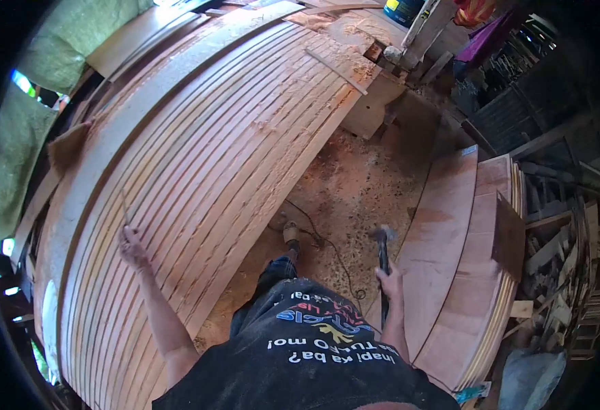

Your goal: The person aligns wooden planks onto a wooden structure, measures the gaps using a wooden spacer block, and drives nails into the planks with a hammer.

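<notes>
My left hand (132, 247) is over the long wooden strips (225, 157), which lie side by side in a wide slanting row. Its fingers are closed around a thin, narrow rod-like tool (124, 205) that points away from me; its exact kind is too small to make out. On the other side of my body, my right hand (391, 281) grips the dark handle of a hammer (383, 236), held upright with its head at the top, above the floor. Wood shavings and sawdust lie along the strips.
A short batten (336, 72) lies across the far ends of the strips. To the right stand curved wooden panels (443, 225) in a stack, with scrap wood (553, 253) beyond. A dark cord (341, 263) trails over the sawdust-covered floor (355, 184) near my foot (290, 232).
</notes>
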